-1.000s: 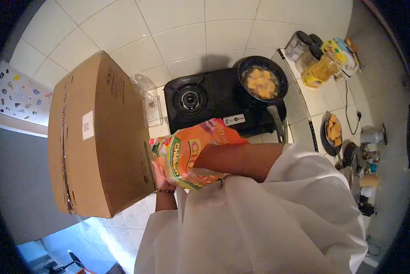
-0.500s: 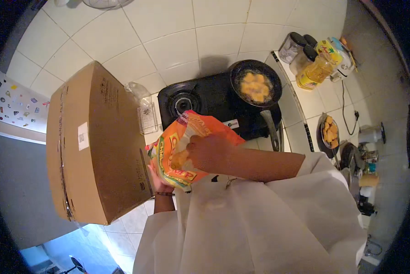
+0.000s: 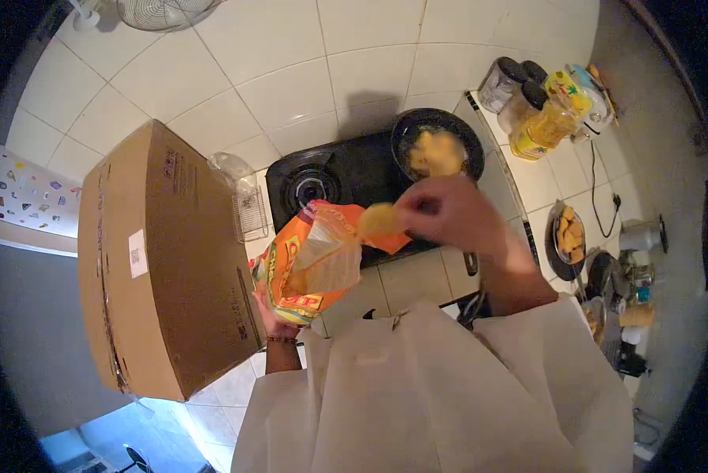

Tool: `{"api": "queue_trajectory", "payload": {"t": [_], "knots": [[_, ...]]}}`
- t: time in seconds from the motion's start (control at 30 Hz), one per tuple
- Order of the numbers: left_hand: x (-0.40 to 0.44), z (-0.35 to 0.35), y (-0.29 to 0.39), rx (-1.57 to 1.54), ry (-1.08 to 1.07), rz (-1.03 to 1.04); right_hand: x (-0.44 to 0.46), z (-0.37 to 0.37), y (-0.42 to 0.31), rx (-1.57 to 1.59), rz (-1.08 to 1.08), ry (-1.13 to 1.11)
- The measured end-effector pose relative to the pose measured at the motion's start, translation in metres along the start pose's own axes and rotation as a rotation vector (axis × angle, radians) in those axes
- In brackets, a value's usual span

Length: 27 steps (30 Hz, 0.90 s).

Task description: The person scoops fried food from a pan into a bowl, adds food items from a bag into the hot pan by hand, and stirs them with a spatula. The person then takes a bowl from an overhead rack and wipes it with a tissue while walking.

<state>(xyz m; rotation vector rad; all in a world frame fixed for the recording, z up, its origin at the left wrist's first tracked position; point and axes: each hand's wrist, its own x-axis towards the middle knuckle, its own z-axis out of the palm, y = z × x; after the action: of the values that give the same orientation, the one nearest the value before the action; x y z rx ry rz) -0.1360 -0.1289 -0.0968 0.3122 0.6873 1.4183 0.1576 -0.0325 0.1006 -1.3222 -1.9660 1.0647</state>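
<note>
My left hand (image 3: 273, 317) grips the lower left side of an orange plastic food bag (image 3: 287, 256). The bag's mouth gapes open, and its clear inner side faces me. My right hand (image 3: 452, 214), partly blurred, is between the bag and the frying pan (image 3: 405, 158), pinching a round golden nugget (image 3: 380, 220) that overlaps the bag's upper right edge. Several golden pieces (image 3: 433, 150) lie in the dark pan; a blur covers some of them. The right forearm hides most of the pan's handle.
The pan sits on the right side of a black two-burner stove (image 3: 362, 177). A large cardboard box (image 3: 196, 260) stands at left, beside a wire rack (image 3: 250, 213). On the right are an oil bottle (image 3: 539, 130), jars (image 3: 502, 85) and a plate of golden pieces (image 3: 568, 236).
My right hand has come out of the bag and moved up and right with a nugget. The left hand still holds the bag. The view has shifted slightly.
</note>
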Motion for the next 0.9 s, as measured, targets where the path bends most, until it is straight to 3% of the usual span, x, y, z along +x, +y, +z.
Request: {"api": "queue_trajectory", "payload": {"t": [0.07,0.13,0.17,0.23,0.3,0.33,0.43,0.5,0.57,0.63,0.7,0.73,0.77,0.8,0.9], "knots": [[-0.001,-0.003,0.006,-0.082,-0.11,-0.04,0.004,-0.028,0.009,-0.06,0.184,0.156],[-0.001,-0.005,0.013,-0.241,-0.339,-0.122,0.014,-0.045,0.05,-0.145,0.102,0.306],[-0.002,-0.006,0.016,-0.32,-0.453,-0.162,0.02,-0.051,0.071,-0.146,0.101,0.302],[-0.004,-0.007,0.014,-0.4,-0.565,-0.198,0.035,-0.054,0.111,-0.263,0.34,0.261],[-0.005,-0.007,0.009,0.012,0.218,-0.014,0.049,-0.044,0.145,-0.404,0.382,0.246],[-0.004,-0.006,0.008,0.013,0.22,-0.012,0.055,-0.037,0.161,-0.544,0.425,0.233],[-0.003,-0.004,0.008,-0.157,0.275,0.007,0.07,-0.013,0.196,-0.409,0.442,0.293],[-0.008,-0.007,0.011,-0.105,-0.019,-0.076,0.079,-0.006,0.207,-0.337,0.45,0.319],[-0.007,-0.001,0.007,-0.094,0.063,-0.039,0.086,-0.002,0.202,-0.869,0.395,-0.033],[-0.004,-0.01,0.0,-0.085,0.145,0.0,0.082,-0.002,0.196,-0.897,0.372,0.081],[0.003,-0.041,-0.017,-0.678,-0.381,0.097,0.076,-0.007,0.172,-0.924,0.342,0.192],[-0.001,-0.037,-0.014,-0.679,-0.377,0.103,0.07,-0.016,0.141,-0.796,0.394,0.242],[-0.006,-0.027,-0.008,-0.335,-0.037,0.127,0.063,-0.024,0.117,-0.667,0.447,0.292],[-0.01,-0.017,-0.002,0.014,0.297,0.14,0.053,-0.03,0.105,-0.63,0.343,0.322],[-0.017,-0.002,0.01,-0.168,0.171,-0.008,0.022,-0.054,0.099,-0.464,0.103,0.385]]}}
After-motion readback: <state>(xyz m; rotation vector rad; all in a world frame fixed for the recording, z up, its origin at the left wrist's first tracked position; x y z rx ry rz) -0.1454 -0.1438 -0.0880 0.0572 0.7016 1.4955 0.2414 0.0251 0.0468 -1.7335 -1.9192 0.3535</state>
